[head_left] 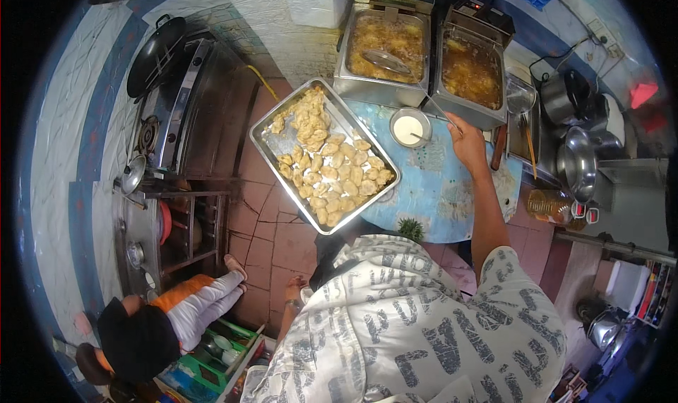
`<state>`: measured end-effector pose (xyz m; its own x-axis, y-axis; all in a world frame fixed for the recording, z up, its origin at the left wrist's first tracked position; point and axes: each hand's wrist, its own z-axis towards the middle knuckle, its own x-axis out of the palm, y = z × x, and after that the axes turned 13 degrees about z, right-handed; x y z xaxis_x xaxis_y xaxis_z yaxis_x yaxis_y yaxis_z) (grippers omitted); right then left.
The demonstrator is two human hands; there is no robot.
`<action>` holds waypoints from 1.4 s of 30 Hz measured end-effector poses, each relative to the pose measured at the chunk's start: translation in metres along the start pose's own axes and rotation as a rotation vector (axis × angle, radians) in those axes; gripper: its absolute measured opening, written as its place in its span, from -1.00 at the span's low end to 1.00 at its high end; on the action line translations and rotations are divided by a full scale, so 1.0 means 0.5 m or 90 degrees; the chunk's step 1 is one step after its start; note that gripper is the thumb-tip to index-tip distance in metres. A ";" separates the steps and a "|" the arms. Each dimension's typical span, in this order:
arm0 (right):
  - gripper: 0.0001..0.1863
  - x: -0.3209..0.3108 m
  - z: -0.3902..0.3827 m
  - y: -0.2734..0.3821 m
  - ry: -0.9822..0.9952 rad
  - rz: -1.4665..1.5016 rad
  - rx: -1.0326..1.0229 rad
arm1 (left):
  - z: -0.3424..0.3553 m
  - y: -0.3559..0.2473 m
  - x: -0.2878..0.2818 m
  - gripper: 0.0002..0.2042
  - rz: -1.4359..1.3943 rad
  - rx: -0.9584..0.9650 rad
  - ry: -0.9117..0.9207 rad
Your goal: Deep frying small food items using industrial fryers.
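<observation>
My right hand is closed around the thin metal handle of a long utensil, at the far side of the blue table. The handle runs up and left toward the fryers, where an oval metal skimmer head lies over the bubbling oil of the left fryer; whether they join is hard to see. Just left of the handle stands a metal bowl of creamy white liquid with a spoon in it. Low beside my body hangs my left hand, near a small white object; its fingers are too unclear to read.
A large metal tray of pale fried pieces juts past the left edge of the blue table. The right fryer also bubbles. A stove lines the left wall. Another person is at lower left, beside a green crate.
</observation>
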<state>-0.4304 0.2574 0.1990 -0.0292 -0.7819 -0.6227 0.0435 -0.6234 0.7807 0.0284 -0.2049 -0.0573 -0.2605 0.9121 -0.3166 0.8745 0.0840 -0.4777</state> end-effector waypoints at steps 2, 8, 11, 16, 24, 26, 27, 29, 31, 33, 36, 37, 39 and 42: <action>-0.66 -0.009 -0.002 -0.008 -0.006 -0.037 -0.006 | -0.031 -0.071 -0.002 -0.63 0.104 -0.007 -0.014; -0.68 0.002 0.011 0.006 -0.005 -0.150 -0.089 | -0.038 -0.116 -0.002 -0.65 0.098 0.030 -0.010; -0.67 -0.001 0.019 0.020 0.021 -0.186 -0.038 | -0.094 -0.193 0.014 -0.65 0.110 0.021 -0.023; -0.65 0.028 0.032 0.020 0.012 -0.219 0.006 | -0.080 -0.168 0.013 -0.69 0.109 0.017 -0.040; -0.67 0.052 0.032 -0.004 -0.062 -0.146 -0.071 | 0.010 -0.037 -0.001 -0.71 -0.025 0.057 -0.032; -0.68 0.055 0.028 -0.003 -0.078 -0.130 -0.078 | 0.005 -0.039 -0.006 -0.73 0.013 0.009 -0.043; -0.68 0.057 0.027 -0.002 -0.096 -0.113 -0.084 | 0.004 -0.033 -0.005 -0.73 0.011 0.007 -0.045; -0.68 0.059 0.025 -0.003 -0.100 -0.109 -0.102 | -0.007 -0.045 0.002 -0.74 0.008 -0.009 -0.032; -0.68 0.048 0.016 -0.011 -0.116 -0.112 -0.110 | -0.069 -0.135 0.017 -0.74 0.063 -0.014 -0.038; -0.69 0.045 0.012 0.001 -0.127 -0.094 -0.104 | -0.114 -0.178 0.018 -0.73 0.112 -0.021 -0.060; -0.69 0.053 0.010 0.005 -0.145 -0.090 -0.123 | -0.120 -0.168 0.017 -0.72 0.120 -0.015 -0.068; -0.69 0.054 0.010 -0.001 -0.144 -0.089 -0.124 | -0.122 -0.170 0.018 -0.72 0.122 -0.010 -0.065; -0.69 0.056 0.012 -0.016 -0.146 -0.127 -0.059 | -0.130 -0.182 0.023 -0.71 0.124 -0.006 -0.062; -0.69 0.053 0.011 -0.013 -0.171 -0.087 -0.019 | -0.147 -0.206 0.031 -0.70 0.132 -0.052 -0.082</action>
<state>-0.4369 0.2406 0.1778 -0.3005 -0.6660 -0.6828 0.0505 -0.7260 0.6859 -0.0358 -0.1698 0.0474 -0.1180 0.8551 -0.5048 0.9434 -0.0621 -0.3258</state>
